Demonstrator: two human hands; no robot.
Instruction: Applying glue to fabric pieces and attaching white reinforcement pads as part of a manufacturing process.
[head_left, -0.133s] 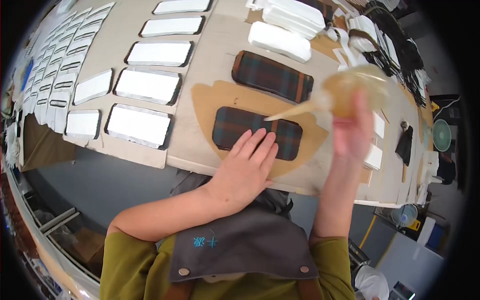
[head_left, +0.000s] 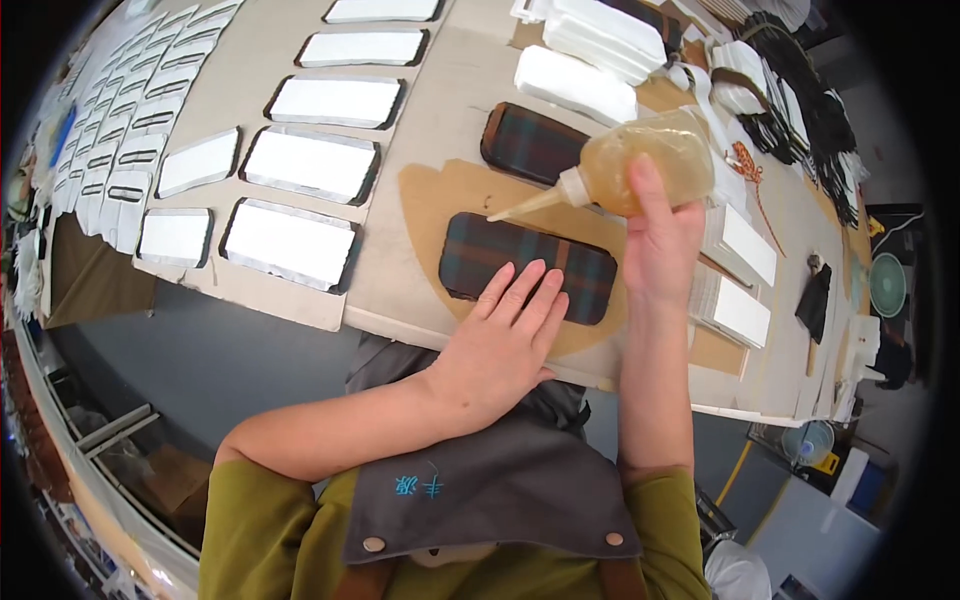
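My left hand [head_left: 508, 320] lies flat, fingers stretched, on the lower edge of a dark plaid fabric panel [head_left: 500, 245]. The panel rests on a tan sheet of paper [head_left: 425, 205]. In my right hand [head_left: 662, 235] is a squeeze bottle [head_left: 665, 140] of amber liquid, tilted so that its long pointed nozzle [head_left: 535, 203] reaches the panel's upper edge near the left corner. Whether the tip touches the fabric I cannot tell. Just beyond lies a second plaid panel [head_left: 530, 140], partly hidden by the bottle.
White panels with dark edges [head_left: 290, 245] lie in a column to the left, beside rows of overlapping white pieces [head_left: 130, 190]. White stacks [head_left: 600, 40] stand at the back. To the right are stacked white strips [head_left: 735, 300] and a black-headed brush-like tool [head_left: 815, 300].
My right hand has brought the bottle leftward, and the nozzle tip now sits nearer the panel's upper left corner. My left hand stays on the panel.
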